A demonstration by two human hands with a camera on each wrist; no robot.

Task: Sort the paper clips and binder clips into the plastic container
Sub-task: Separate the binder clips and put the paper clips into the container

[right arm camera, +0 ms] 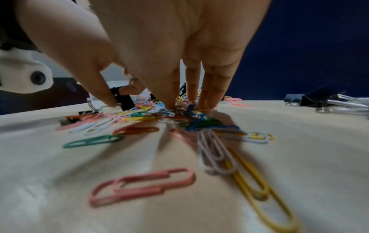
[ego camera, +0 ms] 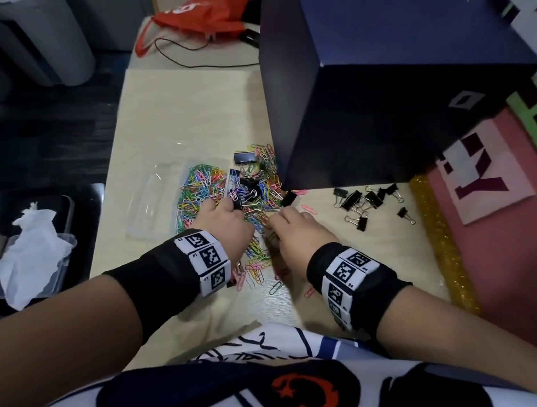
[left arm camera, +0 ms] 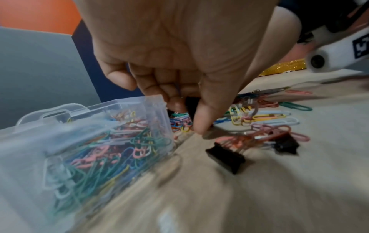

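Observation:
A clear plastic container point(ego camera: 156, 199) lies on the pale table point(ego camera: 183, 112), and its right compartment is full of coloured paper clips point(left arm camera: 103, 146). Beside it sprawls a loose pile of paper clips point(ego camera: 258, 187) with black binder clips mixed in. My left hand point(left arm camera: 187, 116) pinches one black binder clip point(left arm camera: 192, 107) at the pile's left edge, close to the container wall. My right hand point(right arm camera: 189, 104) stands over the pile with straight fingers, whose tips touch the paper clips point(right arm camera: 187, 112). A separate group of binder clips point(ego camera: 367, 198) lies to the right.
A tall dark blue box point(ego camera: 379, 73) stands right behind the pile. An orange bag point(ego camera: 205, 9) and a black cable lie at the table's far end. Left of the table is a plastic box with tissue point(ego camera: 30, 243). A gold glitter strip point(ego camera: 442, 243) edges the table's right side.

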